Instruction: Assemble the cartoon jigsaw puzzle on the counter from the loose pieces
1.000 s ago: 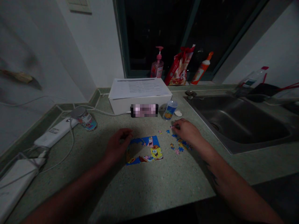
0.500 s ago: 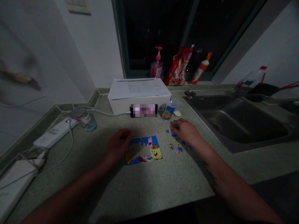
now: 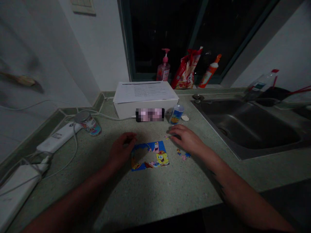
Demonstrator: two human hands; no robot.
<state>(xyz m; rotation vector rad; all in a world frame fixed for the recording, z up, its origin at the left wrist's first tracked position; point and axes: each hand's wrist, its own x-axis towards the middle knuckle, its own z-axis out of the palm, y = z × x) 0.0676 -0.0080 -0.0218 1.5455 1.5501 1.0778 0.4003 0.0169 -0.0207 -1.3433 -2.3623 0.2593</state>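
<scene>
I was filling the jigsaw puzzle (image 3: 160,156) on the speckled counter (image 3: 170,194), its left part still gapped. My left hand (image 3: 120,150) hung curled beside the gap, my right hand (image 3: 185,139) lay loosely spread just above the loose pieces (image 3: 182,154); whether either pinched anything I couldn't tell. Next called for seating a piece.
</scene>
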